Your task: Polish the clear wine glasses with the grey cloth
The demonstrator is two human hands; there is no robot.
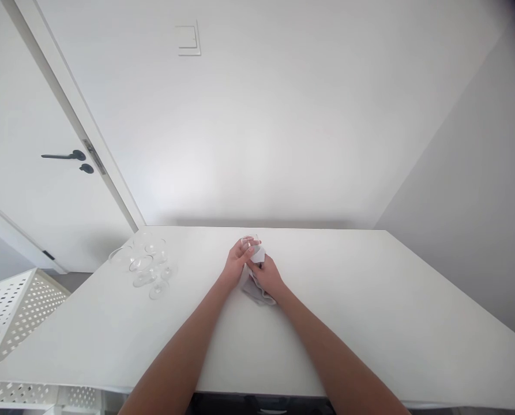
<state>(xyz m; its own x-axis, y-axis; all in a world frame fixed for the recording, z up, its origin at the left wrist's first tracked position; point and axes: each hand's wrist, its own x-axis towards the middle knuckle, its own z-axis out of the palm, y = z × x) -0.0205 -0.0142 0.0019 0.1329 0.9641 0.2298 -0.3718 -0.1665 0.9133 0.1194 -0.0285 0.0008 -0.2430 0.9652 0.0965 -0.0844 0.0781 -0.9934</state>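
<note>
Over the middle of the white table (348,300), my left hand (235,264) is closed around a clear drinking glass (251,241). My right hand (269,275) is closed on a grey cloth (255,293), close below the glass. A white patch (258,254) lies against the glass between my hands; I cannot tell whether it belongs to the cloth. Part of the cloth hangs down beneath my right hand towards the tabletop. My fingers hide the lower part of the glass. To the left, several clear stemmed glasses (141,263) stand grouped together.
Behind the table's far edge rises a white wall with a light switch (188,38). A white door with a dark handle (64,155) is at the left. White perforated baskets (27,311) stand beside the table's left edge. Something black (261,403) shows at the near edge.
</note>
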